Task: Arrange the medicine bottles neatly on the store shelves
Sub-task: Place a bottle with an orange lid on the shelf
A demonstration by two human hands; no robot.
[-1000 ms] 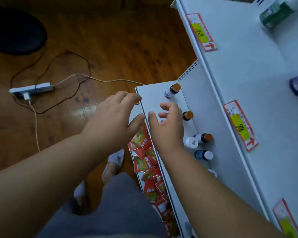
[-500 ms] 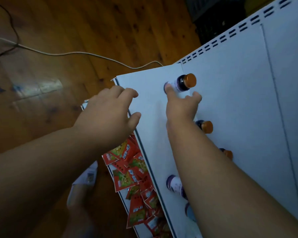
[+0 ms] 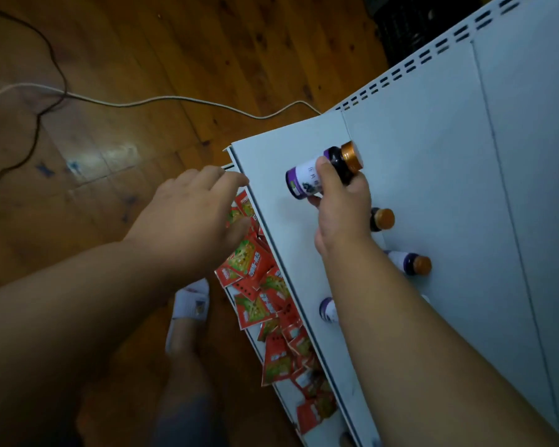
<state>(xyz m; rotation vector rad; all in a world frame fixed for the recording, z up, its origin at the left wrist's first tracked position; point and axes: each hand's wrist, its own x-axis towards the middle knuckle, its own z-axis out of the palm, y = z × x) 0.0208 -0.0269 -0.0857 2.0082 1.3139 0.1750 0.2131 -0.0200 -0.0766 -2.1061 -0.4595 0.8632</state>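
Medicine bottle [image 3: 317,175], dark-bodied with an orange-gold cap and a white-and-purple label, is being gripped by the right hand [image 3: 339,214], thumb across the label and fingers curling round the far side. It is tilting, cap pointing up and to the right, over the white shelf [image 3: 271,195]. The label is carrying dark printed characters and a berry picture; the writing is too small to read.

Just beyond the right hand's knuckles, a second bottle [image 3: 381,219] with an orange cap is showing. Further along the right forearm, a third bottle [image 3: 410,262], white-labelled with a purple band and orange cap, is lying on its side. On the near side of that forearm, a purple-and-white bottle end [image 3: 327,309] is showing; the rest is hidden by the arm.

The left hand [image 3: 188,227] is hovering with fingers spread and relaxed, holding nothing, fingertips reaching toward the shelf's front corner. Under it, a lower tier is holding a heap of red and green sachets [image 3: 262,291]; their print is not legible.

A white cable [image 3: 175,100] is lying across the wooden floor [image 3: 142,43] beyond the left hand, and a slippered foot [image 3: 191,308] is showing beneath the left forearm.
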